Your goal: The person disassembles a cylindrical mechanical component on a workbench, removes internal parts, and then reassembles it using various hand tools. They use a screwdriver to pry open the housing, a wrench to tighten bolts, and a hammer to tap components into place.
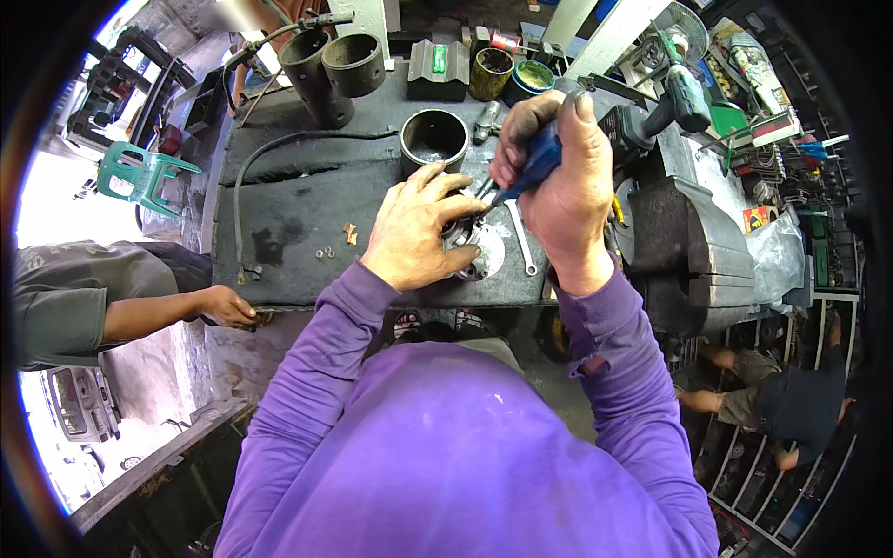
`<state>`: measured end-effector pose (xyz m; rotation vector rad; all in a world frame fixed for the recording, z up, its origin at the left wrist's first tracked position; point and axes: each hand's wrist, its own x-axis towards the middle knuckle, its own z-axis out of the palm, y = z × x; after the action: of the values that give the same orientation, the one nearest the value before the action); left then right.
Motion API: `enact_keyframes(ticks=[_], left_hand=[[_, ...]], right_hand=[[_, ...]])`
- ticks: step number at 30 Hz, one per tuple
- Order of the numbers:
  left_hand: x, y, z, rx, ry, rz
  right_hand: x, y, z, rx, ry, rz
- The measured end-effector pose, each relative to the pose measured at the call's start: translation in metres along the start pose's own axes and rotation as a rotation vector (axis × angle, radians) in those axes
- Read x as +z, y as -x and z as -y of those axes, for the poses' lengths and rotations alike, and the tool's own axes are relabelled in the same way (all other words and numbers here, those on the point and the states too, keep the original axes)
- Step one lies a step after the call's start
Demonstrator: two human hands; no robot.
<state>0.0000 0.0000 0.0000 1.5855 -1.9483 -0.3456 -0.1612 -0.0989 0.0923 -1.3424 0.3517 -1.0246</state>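
Note:
My left hand lies over a round metal part on the bench, its fingers curved around the far side and the thumb across the near side. In my right hand, closed with the thumb up, is a blue-handled tool that looks like pliers. Its narrow end points down to the left and meets the part beside my left fingertips; the fingers hide the exact contact. Right of the part lies a combination wrench. Just beyond my left hand stands an open metal cylinder.
The dark bench carries a hose, small rings, tall tubes and tins. A power tool and bulky dark casing stand right. One person's hand touches the left edge; another person is at lower right.

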Motion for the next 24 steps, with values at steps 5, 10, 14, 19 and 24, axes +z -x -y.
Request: enact_keyframes(ticks=[5, 10, 14, 19, 24], left_hand=[[-0.003, 0.007, 0.005, 0.017, -0.012, -0.005], [0.001, 0.001, 0.005, 0.013, 0.037, -0.006], [-0.002, 0.000, 0.006, -0.042, 0.017, 0.038], [0.001, 0.005, 0.006, -0.013, 0.018, 0.010], [0.002, -0.001, 0.006, 0.054, 0.111, -0.034]], right_hand=[[0.004, 0.011, -0.001, -0.016, 0.017, 0.039], [-0.017, -0.035, -0.007, 0.188, -0.107, 0.678], [0.010, -0.003, -0.021, -0.154, 0.359, 0.006], [0.003, 0.028, 0.016, -0.230, 0.772, -0.005], [-0.011, 0.023, 0.041, -0.209, 1.540, 0.182]])
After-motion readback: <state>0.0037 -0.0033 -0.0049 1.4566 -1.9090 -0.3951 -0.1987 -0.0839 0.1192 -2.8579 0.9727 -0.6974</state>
